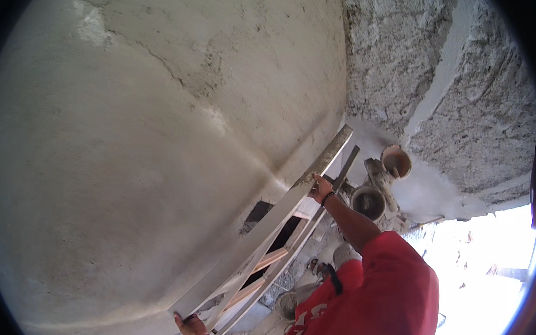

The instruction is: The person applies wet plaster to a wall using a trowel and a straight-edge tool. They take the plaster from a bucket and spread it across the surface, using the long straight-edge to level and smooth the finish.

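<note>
A long, straight board [271,227] lies slantwise against the grey plastered wall [128,178], with wet-looking mortar smeared on its upper end. My right hand [321,187], with a dark band at the wrist, is closed around the board's edge toward that upper end. Down at the lower end, my left hand [192,327] grips the board with fingers at its edge. Part of the left hand and its forearm is cut off by the picture's lower rim.
Below the board stands a ladder [269,260] with wooden rungs. A bucket [396,151] and a second bucket [368,203] are to the right, near a rough unplastered wall [394,65]. Another bucket [286,305] sits lower down. Bright daylight enters at the right.
</note>
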The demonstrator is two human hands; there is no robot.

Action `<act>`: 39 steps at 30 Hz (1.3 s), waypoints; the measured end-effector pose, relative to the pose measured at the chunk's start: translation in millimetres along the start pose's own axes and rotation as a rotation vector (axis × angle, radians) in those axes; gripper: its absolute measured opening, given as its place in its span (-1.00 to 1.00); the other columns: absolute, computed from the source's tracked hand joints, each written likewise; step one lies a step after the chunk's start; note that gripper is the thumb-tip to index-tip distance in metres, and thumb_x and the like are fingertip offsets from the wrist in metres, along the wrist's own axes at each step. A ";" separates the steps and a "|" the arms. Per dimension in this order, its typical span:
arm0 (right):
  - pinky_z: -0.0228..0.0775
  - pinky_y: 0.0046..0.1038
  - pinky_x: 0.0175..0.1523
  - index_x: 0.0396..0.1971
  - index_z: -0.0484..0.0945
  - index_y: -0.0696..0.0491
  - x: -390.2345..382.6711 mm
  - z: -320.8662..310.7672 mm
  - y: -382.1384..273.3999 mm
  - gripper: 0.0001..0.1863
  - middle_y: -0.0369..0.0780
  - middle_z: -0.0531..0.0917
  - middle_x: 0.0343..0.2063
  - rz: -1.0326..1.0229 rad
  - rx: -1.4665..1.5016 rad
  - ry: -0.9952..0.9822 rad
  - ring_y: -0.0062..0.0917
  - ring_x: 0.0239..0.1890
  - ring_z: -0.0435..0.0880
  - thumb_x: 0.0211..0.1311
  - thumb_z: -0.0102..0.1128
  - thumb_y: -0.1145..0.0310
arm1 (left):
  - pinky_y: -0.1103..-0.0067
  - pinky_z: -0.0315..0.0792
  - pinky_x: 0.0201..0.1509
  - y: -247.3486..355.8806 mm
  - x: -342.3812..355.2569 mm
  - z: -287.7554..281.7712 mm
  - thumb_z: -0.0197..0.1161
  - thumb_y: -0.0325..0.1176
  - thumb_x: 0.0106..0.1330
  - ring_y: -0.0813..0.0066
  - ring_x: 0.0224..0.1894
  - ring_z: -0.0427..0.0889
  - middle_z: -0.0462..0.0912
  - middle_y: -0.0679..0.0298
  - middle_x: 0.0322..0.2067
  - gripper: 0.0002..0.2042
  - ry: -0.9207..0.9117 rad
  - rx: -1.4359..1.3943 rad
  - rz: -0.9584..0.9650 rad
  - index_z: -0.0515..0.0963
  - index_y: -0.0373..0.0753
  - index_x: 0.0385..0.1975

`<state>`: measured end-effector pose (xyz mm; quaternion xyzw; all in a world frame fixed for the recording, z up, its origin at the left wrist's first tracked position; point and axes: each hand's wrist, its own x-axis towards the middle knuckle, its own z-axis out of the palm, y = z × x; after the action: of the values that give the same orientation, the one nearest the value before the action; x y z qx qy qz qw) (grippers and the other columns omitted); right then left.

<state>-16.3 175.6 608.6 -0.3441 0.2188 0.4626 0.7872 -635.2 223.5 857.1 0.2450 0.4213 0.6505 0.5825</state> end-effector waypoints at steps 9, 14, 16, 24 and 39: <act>0.45 -0.04 -0.05 -0.05 0.42 0.07 54.5 91.1 -64.1 -0.56 -0.11 0.55 -0.15 -0.168 -0.119 -0.028 -0.22 -0.10 0.57 0.24 0.08 0.05 | 0.40 0.43 0.12 -46.0 24.7 87.0 0.22 -0.20 0.25 0.28 0.05 0.50 0.53 0.16 0.00 -0.61 0.138 0.006 -0.020 0.43 -0.30 -0.02; 0.48 -0.15 -0.09 -0.07 0.44 0.02 26.6 123.6 -75.3 -0.60 -0.19 0.58 -0.19 -0.262 -0.133 -0.131 -0.32 -0.16 0.60 0.26 0.04 0.03 | 0.39 0.47 0.02 -40.3 34.0 77.6 0.25 -0.19 0.20 0.31 -0.03 0.54 0.56 0.19 -0.06 -0.61 0.281 -0.085 -0.010 0.44 -0.26 -0.05; 0.53 -0.27 -0.20 -0.09 0.43 0.01 -1.9 146.7 -90.4 -0.63 -0.22 0.59 -0.23 -0.342 -0.137 -0.237 -0.41 -0.24 0.62 0.28 0.03 0.05 | 0.41 0.48 -0.02 -34.5 30.3 80.7 0.31 -0.19 0.13 0.34 -0.07 0.56 0.58 0.23 -0.09 -0.62 0.245 -0.130 0.018 0.47 -0.23 -0.10; 0.42 -0.63 -0.57 -0.16 0.41 0.04 -109.3 272.5 -161.4 -0.68 -0.33 0.57 -0.37 -0.817 -0.233 -0.473 -0.70 -0.46 0.59 0.28 0.07 0.11 | 0.45 0.51 -0.14 18.5 29.6 114.4 0.37 -0.23 0.08 0.37 -0.18 0.59 0.60 0.26 -0.17 -0.62 0.352 -0.292 0.059 0.49 -0.22 -0.13; 0.46 -0.57 -0.62 -0.24 0.43 0.08 -178.1 325.2 -159.2 -0.64 -0.29 0.56 -0.44 -0.812 -0.318 -0.377 -0.64 -0.59 0.57 0.21 0.16 0.07 | 0.40 0.42 0.00 66.2 37.9 116.0 0.14 -0.07 0.26 0.29 -0.04 0.52 0.53 0.20 -0.05 -0.57 0.323 -0.152 0.192 0.43 -0.25 -0.01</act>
<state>47.4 261.4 997.7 -0.4282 -0.1536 0.1997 0.8678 -585.4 292.8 966.6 0.1317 0.4337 0.7639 0.4594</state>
